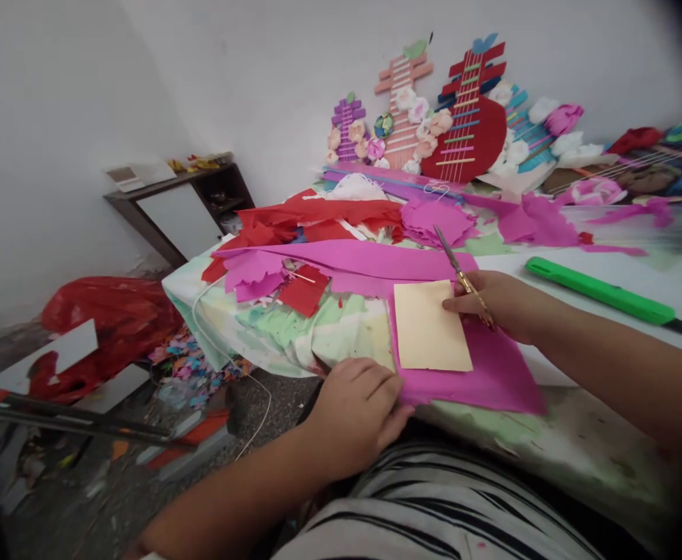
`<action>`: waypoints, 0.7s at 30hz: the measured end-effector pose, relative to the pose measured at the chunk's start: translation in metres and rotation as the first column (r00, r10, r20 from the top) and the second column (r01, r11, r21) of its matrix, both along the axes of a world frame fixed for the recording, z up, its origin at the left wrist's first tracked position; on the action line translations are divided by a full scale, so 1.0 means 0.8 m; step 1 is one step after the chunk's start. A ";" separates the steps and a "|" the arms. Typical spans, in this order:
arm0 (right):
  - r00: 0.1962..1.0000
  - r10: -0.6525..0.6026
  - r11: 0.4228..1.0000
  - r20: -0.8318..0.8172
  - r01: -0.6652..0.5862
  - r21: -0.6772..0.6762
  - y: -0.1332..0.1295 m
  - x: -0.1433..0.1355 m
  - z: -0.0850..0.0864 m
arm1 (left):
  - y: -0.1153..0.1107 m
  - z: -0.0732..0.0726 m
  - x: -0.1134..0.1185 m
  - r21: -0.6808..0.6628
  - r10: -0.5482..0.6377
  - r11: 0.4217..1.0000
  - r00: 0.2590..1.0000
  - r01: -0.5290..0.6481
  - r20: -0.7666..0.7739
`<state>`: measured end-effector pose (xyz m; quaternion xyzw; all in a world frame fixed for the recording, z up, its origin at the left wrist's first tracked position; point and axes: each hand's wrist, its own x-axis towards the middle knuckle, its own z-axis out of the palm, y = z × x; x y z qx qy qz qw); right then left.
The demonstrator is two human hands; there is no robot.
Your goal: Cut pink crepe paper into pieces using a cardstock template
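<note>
A cream rectangular card (432, 327) lies on a sheet of magenta paper (501, 377) near the table's front edge. My right hand (486, 299) is closed round gold-handled scissors (457, 268), whose blades point up and away; its fingertips touch the card's upper right edge. At the lower left corner of the magenta sheet rests my left hand (361, 412), fingers curled, thumb near the paper's edge. Whether it pinches the paper is hard to make out.
A green cutter (600, 289) lies on white paper at the right. Red paper (317, 210) and magenta scraps spread behind. Decorated paper instruments (469, 124) lean on the wall. Left of the table are a cabinet (174, 210) and a red plastic bag (113, 311).
</note>
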<state>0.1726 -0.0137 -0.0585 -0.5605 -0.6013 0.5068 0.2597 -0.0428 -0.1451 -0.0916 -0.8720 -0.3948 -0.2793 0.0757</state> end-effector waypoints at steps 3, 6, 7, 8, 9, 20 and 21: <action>0.995 0.048 0.998 0.082 -0.051 0.030 -0.001 -0.005 0.001 | 0.004 -0.004 0.000 0.024 0.011 1.000 1.000 -0.010 -0.014; 0.979 0.056 0.997 0.196 -0.066 0.044 0.000 -0.010 0.007 | 0.007 -0.005 -0.001 0.028 0.005 1.000 0.999 -0.003 -0.044; 0.971 0.052 0.997 0.233 -0.064 0.044 0.001 -0.011 0.010 | 0.006 -0.007 -0.002 0.041 -0.005 0.999 0.999 0.007 -0.050; 0.963 0.051 0.997 0.265 -0.064 0.039 0.001 -0.012 0.012 | 0.005 -0.009 -0.002 0.063 -0.011 0.998 0.998 0.014 -0.055; 0.956 0.053 0.997 0.288 -0.065 0.033 0.000 -0.013 0.014 | 0.004 -0.011 -0.002 0.092 -0.012 0.996 0.998 0.017 -0.057; 0.927 0.061 0.996 0.369 -0.080 0.038 -0.010 -0.015 0.019 | -0.003 -0.025 0.004 0.364 -0.041 0.930 0.999 0.051 -0.035; 0.929 0.054 0.996 0.367 -0.077 0.047 -0.010 -0.014 0.019 | -0.004 -0.025 0.005 0.365 -0.036 0.930 0.999 0.047 -0.036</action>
